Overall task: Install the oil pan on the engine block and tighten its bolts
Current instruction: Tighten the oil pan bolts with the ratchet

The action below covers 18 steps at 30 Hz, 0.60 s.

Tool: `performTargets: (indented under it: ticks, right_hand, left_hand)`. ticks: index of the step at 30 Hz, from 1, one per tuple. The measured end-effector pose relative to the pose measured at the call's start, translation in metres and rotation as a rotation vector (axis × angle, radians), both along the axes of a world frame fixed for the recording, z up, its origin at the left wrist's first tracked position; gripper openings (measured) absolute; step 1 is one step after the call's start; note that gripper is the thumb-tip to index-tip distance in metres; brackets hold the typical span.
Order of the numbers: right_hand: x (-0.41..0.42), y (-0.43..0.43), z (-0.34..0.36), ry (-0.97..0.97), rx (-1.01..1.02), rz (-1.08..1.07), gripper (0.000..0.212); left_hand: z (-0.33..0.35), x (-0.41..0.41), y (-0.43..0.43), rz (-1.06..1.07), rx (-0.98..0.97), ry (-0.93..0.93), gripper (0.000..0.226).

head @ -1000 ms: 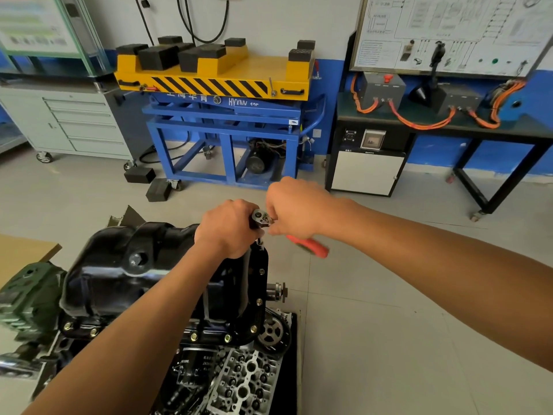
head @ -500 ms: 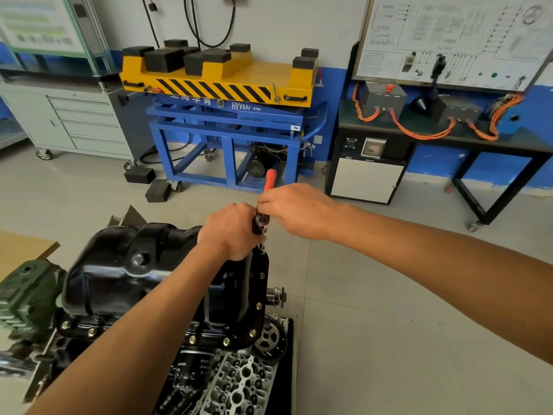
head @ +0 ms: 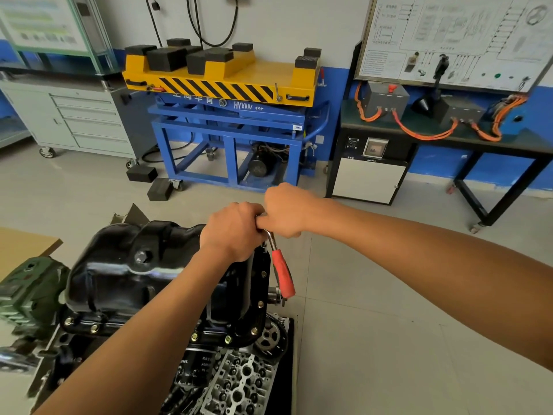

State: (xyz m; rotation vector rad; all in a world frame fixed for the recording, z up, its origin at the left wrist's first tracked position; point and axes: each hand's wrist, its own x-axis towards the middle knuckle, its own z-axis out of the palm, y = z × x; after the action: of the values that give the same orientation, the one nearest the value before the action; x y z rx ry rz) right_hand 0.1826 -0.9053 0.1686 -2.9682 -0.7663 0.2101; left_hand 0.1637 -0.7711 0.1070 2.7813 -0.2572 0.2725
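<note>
The left arm extended from 7 o'clock toward centre, with the left grip (head: pixel 233 232) fisted knuckles-up around the ratchet (head: pixel 282 272) head. The right arm stretched from 4 o'clock, with the right grip (head: pixel 287 209) curled on that head, touching the left at its 2 o'clock.

Your left hand (head: pixel 232 232) and right hand (head: pixel 287 209) meet with fingers curled at the head of the ratchet (head: pixel 281 271), over the far right corner of the black oil pan (head: pixel 128 265). The red handle slants back toward you along the pan's right flange, free of both hands. Bolts (head: pixel 259 304) sit in the flange.
</note>
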Motion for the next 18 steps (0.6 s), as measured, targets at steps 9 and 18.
performTargets:
  ticks: [9, 18]
  right_hand:
    - [-0.005, 0.014, 0.004, 0.018, -0.063, -0.065, 0.030]
    - [-0.010, 0.011, 0.010, -0.146, -0.173, 0.153, 0.029]
  left_hand:
    - [-0.001, 0.002, 0.002, -0.006, -0.050, 0.003, 0.032]
    - [0.000, 0.004, 0.003, 0.039, -0.086, 0.048, 0.024]
